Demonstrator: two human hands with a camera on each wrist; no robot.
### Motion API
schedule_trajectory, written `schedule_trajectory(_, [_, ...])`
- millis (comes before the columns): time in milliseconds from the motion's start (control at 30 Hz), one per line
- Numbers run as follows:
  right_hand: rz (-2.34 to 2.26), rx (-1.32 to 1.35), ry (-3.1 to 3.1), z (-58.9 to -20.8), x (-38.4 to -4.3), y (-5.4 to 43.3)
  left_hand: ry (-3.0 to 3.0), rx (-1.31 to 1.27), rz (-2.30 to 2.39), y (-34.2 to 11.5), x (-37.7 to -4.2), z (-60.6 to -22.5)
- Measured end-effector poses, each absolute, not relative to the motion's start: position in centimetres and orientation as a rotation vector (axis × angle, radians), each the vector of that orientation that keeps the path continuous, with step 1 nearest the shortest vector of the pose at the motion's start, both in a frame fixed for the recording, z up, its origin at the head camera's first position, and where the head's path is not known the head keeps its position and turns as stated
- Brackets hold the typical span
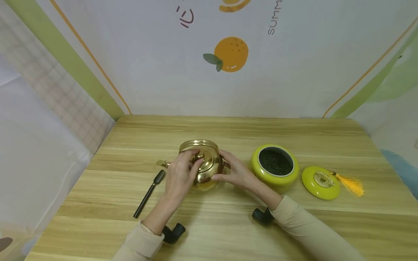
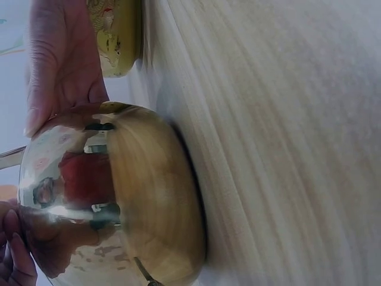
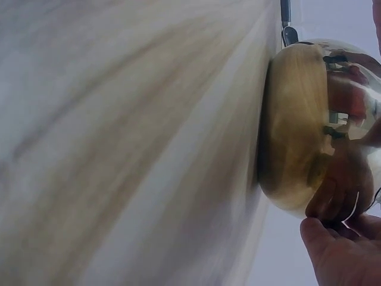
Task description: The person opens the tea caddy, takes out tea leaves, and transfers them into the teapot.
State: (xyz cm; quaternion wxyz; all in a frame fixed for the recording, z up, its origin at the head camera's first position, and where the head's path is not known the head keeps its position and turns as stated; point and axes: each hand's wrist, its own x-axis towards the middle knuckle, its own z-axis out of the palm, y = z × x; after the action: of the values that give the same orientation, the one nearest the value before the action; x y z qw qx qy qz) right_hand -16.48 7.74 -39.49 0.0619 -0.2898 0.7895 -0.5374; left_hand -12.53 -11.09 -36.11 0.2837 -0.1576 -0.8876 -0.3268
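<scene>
A shiny brass teapot (image 1: 213,169) stands on the table, its rounded body reflecting the room in both wrist views. My left hand (image 1: 181,175) reaches over its top, thumb and fingers pinching the knob of the teapot's lid (image 1: 206,164). The right hand (image 1: 237,172) grips the pot's right side, thumb at the front and fingers toward the back. At the left a small gold part (image 1: 161,163) juts out beyond my left hand. Just below that lies a dark tea scoop (image 1: 148,195), slanting on the wood.
Right of the pot stands a yellow-green jar (image 1: 256,170) without its cover, holding dark tea leaves (image 1: 275,163). Its matching lid (image 1: 313,186) with an orange tassel (image 1: 352,185) lies beside it. A printed white cloth (image 1: 163,79) hangs behind the wooden table (image 1: 228,232).
</scene>
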Motion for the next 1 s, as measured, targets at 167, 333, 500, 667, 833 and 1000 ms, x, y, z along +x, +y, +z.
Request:
schedule_trajectory(167, [-1.614,-0.902,2.388,-39.5,-16.6,7.9,-2.38,-0.428,-0.847,-11.0,-12.5,-36.1])
schedule_trajectory(333, [-1.577,-0.952,2.421,-39.9,-16.8,8.0,-2.392,-0.434,-0.85,-11.0,-12.4,-36.2])
schedule_trajectory(500, [-1.503,-0.951,2.522,-39.6,-16.1,8.2,-2.392,-0.461,-0.891,-11.4,-11.9,-36.2])
schedule_trajectory(667, [-1.468,-0.971,2.588,-39.0,-14.5,9.2,-2.219,-0.544,-0.908,-12.2,-11.3,-36.6])
schedule_trajectory(833, [-1.545,-0.979,2.573,-38.3,-12.7,10.6,-2.091,-0.635,-1.008,-12.2,-10.6,-36.2])
schedule_trajectory(1000, [-1.578,-1.047,2.611,-37.5,-11.3,12.0,-2.042,-0.747,-1.248,-10.8,-9.9,-35.5])
